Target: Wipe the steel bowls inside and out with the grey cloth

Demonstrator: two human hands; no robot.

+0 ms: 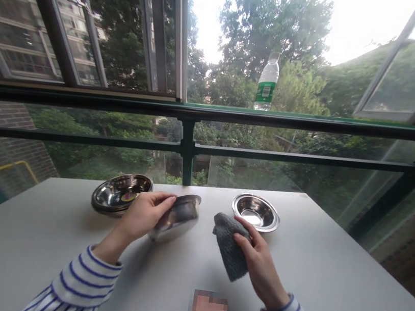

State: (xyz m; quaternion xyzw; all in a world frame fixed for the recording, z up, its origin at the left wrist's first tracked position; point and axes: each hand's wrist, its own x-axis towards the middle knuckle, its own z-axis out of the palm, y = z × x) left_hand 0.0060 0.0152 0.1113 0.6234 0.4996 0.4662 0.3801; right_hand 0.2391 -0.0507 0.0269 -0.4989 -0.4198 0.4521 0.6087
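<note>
My left hand (148, 212) is closed on the rim of a metal bowl (183, 217), which is tilted on its side above the table and a little blurred. In my right hand (255, 252) is a grey textured cloth (231, 249), pinched between thumb and fingers and hanging down. Just beyond that hand, a shiny steel bowl (256, 212) sits upright on the table. Left of the held bowl stands a stack of steel bowls (109, 196), the top one with a round coloured sticker inside; my left hand partly covers its right side.
The white table (180, 296) reaches up to a dark green railing (121, 107). On the ledge above the railing stands a clear plastic bottle (268, 79) with a green label. Window frames (178, 33) open outward on both sides, with trees beyond.
</note>
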